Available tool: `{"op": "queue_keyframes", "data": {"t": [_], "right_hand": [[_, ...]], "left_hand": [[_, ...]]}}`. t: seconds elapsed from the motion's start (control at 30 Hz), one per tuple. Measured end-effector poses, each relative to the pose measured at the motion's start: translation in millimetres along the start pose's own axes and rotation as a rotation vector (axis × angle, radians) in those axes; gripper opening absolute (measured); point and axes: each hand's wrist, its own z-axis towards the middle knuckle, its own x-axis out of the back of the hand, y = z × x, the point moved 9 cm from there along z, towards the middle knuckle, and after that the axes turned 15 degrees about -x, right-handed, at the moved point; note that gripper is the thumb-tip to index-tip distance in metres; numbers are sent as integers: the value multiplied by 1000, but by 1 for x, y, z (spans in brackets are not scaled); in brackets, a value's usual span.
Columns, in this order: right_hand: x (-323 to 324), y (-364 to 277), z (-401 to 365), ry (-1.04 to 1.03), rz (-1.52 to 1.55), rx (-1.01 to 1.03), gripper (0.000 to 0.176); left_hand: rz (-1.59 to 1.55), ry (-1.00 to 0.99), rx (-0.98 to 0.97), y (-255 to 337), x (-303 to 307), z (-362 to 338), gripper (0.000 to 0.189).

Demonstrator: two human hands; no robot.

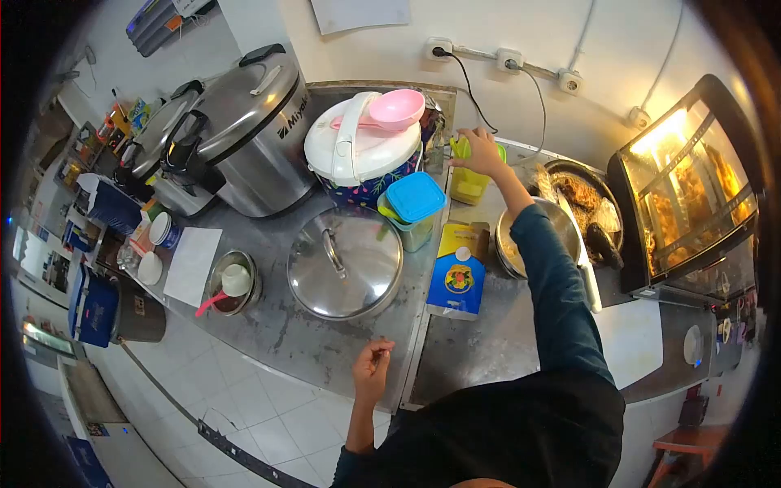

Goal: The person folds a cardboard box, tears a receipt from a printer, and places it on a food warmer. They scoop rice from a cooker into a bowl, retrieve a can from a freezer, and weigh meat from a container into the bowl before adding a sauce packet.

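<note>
My right hand (480, 153) reaches far forward, its fingers closed on the top of a yellow-green plastic container (469, 187) near the wall. Part of the grip is hidden by the hand itself. My left hand (373, 368) hangs at the counter's front edge, fingers curled together with nothing visible in them. Beyond it lies a large round metal lid (346, 264). A clear tub with a blue lid (416, 197) stands left of the yellow-green container. Below my right hand, a blue and yellow food packet (457, 272) lies flat on the counter.
Two big steel pressure cookers (252, 138) stand at left. A white-lidded pot (358, 150) bears a pink ladle (397, 110). A small metal bowl (233, 283) holds a cup. Under my right arm are a metal bowl (511, 248) and knife (589, 281), beside a lit food warmer (691, 187).
</note>
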Motion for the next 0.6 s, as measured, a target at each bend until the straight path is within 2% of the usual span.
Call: {"op": "queue_keyframes", "data": {"t": [0.1,0.2,0.3,0.4,0.5,0.6], "right_hand": [[-8,-2,24,-135,167,142,59],[-56,-7,34,-427,-147,282,50],[3,-22,45,-143,151,266,37],[48,-20,61,-208,336,43,33],[77,-31,52,-244,403,60,30],[80,-31,44,-168,377,152,25]], "left_hand": [[2,-40,63,-18,3,-3,12],[-2,-46,69,-18,3,2,12],[-28,8,9,-12,7,12,11],[-40,46,1,-10,11,18,11],[-46,48,1,-13,10,22,11],[-76,24,-2,-20,1,25,11]]}}
